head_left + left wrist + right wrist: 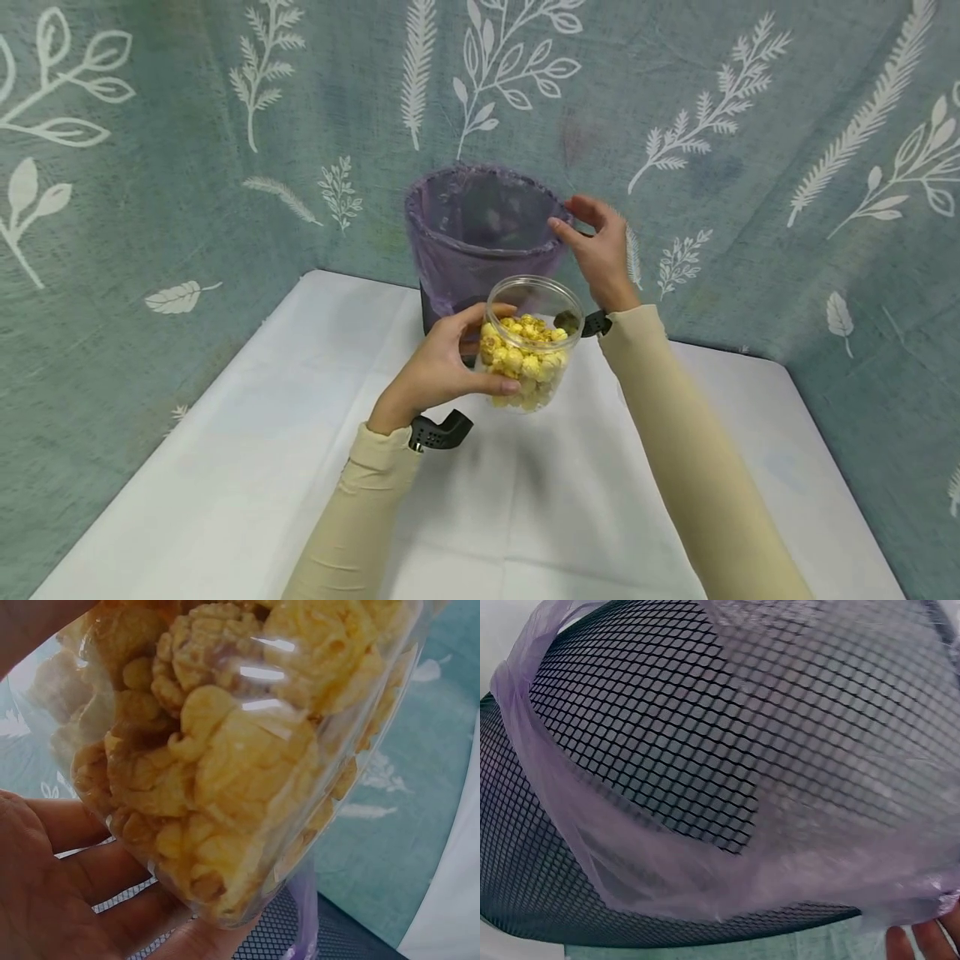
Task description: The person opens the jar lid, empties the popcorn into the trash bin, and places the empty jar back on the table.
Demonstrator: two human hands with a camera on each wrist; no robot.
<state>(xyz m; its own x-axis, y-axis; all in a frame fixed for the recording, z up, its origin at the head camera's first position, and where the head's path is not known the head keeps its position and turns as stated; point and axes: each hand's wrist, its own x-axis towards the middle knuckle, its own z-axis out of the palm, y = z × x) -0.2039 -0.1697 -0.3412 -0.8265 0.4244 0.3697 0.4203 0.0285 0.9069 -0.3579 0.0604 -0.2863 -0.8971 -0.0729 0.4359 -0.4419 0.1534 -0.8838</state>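
My left hand [450,358] grips a clear plastic jar [528,392] around its side, thumb in front and fingers behind. The open-topped jar tilts slightly, and yellow popcorn [525,358] fills its lower part. Up close in the left wrist view, popcorn [247,750] presses against the clear wall. Behind the jar stands a dark mesh trash can [682,712] lined with a thin purple bag [480,267]. At the can's right rim, my right hand [600,246] pinches the bagged edge between thumb and fingers. Only its fingertips [930,941] show in the right wrist view.
A white cloth-covered table [225,467] lies under both arms. Teal curtains [360,75] with white leaf prints hang close behind and on both sides; the can stands near the back one. Each wrist wears a black camera mount [441,430].
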